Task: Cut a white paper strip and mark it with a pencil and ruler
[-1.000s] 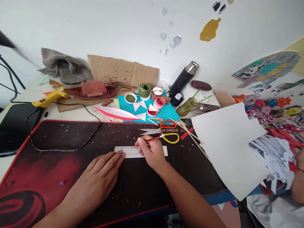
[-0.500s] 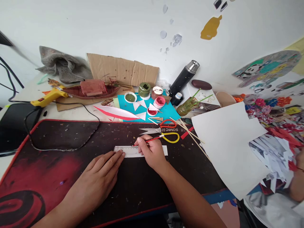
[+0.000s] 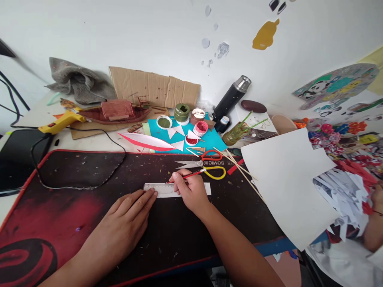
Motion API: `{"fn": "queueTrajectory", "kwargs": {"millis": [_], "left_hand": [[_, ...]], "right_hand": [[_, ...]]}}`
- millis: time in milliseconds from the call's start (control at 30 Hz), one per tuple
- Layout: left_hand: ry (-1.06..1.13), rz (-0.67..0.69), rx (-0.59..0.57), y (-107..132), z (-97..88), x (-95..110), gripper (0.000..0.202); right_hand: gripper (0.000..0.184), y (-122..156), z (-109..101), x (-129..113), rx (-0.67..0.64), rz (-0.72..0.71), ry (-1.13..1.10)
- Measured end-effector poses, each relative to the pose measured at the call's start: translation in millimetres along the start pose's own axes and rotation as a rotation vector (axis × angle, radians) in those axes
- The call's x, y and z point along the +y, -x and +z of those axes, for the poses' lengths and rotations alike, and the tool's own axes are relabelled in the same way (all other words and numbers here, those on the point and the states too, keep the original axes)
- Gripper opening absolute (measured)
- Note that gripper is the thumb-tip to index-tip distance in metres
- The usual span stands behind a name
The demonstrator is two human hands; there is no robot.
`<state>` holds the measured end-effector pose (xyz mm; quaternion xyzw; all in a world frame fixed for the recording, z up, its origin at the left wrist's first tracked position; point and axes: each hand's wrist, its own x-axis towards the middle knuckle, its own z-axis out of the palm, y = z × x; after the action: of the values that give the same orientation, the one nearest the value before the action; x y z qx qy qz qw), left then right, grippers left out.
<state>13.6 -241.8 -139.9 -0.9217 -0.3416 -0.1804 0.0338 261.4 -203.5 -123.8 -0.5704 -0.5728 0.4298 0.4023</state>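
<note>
My left hand lies flat on the black and red desk mat, fingers stretched out, fingertips pressing the left end of a clear ruler. My right hand is closed round a thin red pencil, its tip at the ruler's upper edge. The ruler lies across the mat's middle and my right hand covers part of it.
Yellow-handled and orange-handled scissors lie just behind the ruler, with bamboo sticks and white paper sheets to the right. Paint pots, a model boat, a glue gun and a flask stand behind. Another person's hand shows far right.
My hands, the ruler and the pencil have barely moved. The other person's hand at the far right has shifted slightly among the paper scraps.
</note>
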Motion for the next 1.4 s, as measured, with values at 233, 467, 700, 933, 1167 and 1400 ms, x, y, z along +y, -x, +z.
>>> {"fn": "queueTrajectory", "kwargs": {"millis": [233,467,700,933,1167,1400], "left_hand": [[-0.003,0.018,0.005,0,0.7,-2,0.044],[0.014,0.02,0.016,2,1.5,-5,0.044],[0.013,-0.02,0.041,-6,0.8,-9,0.043],[-0.06,0.099,-0.026,-1,-3.1,-14,0.047],[-0.088,0.138,-0.016,-2,-7.3,-13,0.049],[-0.09,0.238,-0.02,-20,-6.4,-23,0.047]], "right_hand": [[0.042,1,0,1,0.063,0.002,-0.14],[0.044,1,0,0,0.095,-0.011,-0.162],[0.045,1,0,0,0.11,-0.018,-0.191],[0.046,2,-7,-8,0.14,-0.059,-0.214],[0.049,9,-30,-12,0.136,0.006,-0.197],[0.056,8,-41,5,0.254,0.067,-0.26]]}}
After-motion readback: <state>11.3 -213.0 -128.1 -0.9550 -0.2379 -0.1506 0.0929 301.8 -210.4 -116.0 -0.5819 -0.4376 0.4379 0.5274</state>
